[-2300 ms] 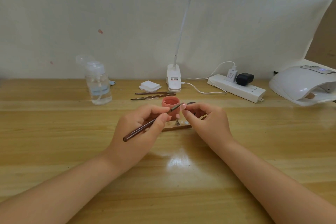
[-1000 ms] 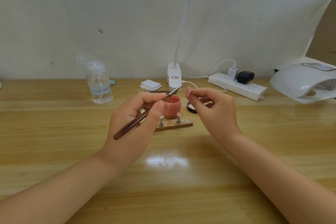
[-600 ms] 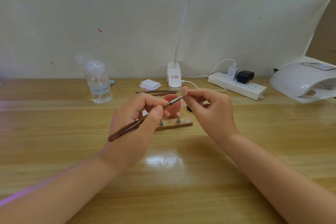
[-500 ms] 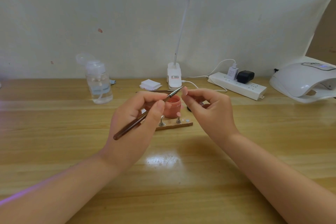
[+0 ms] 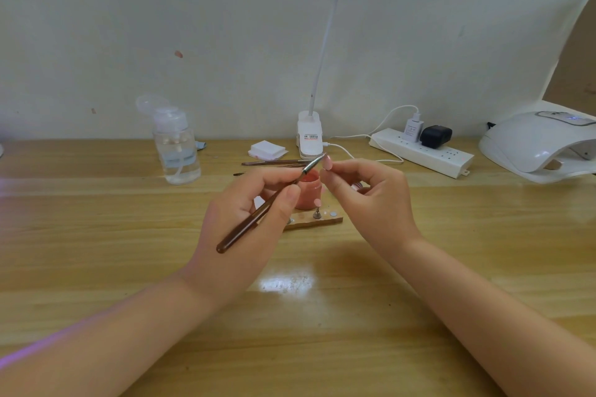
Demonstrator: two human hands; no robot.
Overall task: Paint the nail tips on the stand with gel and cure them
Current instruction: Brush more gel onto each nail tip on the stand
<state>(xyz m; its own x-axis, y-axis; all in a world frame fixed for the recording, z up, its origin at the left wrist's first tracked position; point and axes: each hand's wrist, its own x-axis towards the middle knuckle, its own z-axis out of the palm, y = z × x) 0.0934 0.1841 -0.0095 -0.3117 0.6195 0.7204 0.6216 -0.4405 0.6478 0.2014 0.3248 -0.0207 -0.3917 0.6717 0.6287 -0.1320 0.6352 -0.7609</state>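
- The left hand (image 5: 245,216) grips a brown brush (image 5: 267,205) like a pen, fingers curled round the handle. The brush's long axis runs from lower left up to upper right, and its bristle end sits just beside the nail tip.
- The right hand (image 5: 371,200) pinches a pink nail tip (image 5: 327,162) between thumb and forefinger and holds it up above the counter (image 5: 96,235), with the other fingers loosely curled.
- The nail tip lies to the right of the bristles and a touch above them, so the next stroke looks like a short sweep rightward onto its face. The left hand is the one to make it; the right only has to hold steady.
- Below and between the hands stands the open pink gel jar (image 5: 309,191). Just in front of it is the wooden stand (image 5: 317,221), where another pink tip (image 5: 317,203) sits on a peg.
- Nothing stands between brush and nail tip. The jar rim is close beneath, and a dip of the brush could catch it.
- Farther back: spare brushes (image 5: 274,163), a clear pump bottle (image 5: 175,145), a stack of white pads (image 5: 267,149), the lamp base (image 5: 309,135) and a power strip (image 5: 422,153).
- The white curing lamp (image 5: 541,145) sits well apart at far right, nearer the right hand; curing seems not yet begun.
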